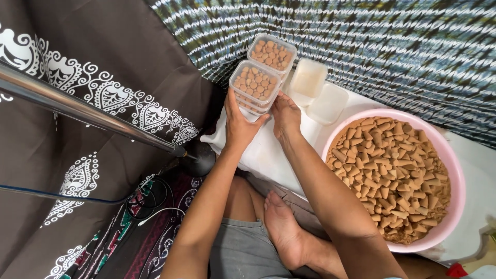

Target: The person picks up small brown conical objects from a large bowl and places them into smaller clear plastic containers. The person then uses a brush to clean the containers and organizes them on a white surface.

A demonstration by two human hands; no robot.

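A clear square plastic box point(255, 86) filled with small tan cones stands on a white cloth point(268, 155). My left hand point(238, 124) grips its left side, and my right hand point(285, 116) presses against its right side. Right behind it sits a second clear box point(272, 52), also full of the cones. To the right, a large pink basin point(454, 170) holds a heap of the same tan cones.
Two white lids point(309, 77) point(327, 103) lie beside the boxes. A metal pole point(82, 111) on a black base point(199, 160) crosses the left side above dark patterned cloth. Cables point(150, 199) lie near my bare foot point(284, 232). A blue-and-white patterned fabric point(387, 46) hangs behind.
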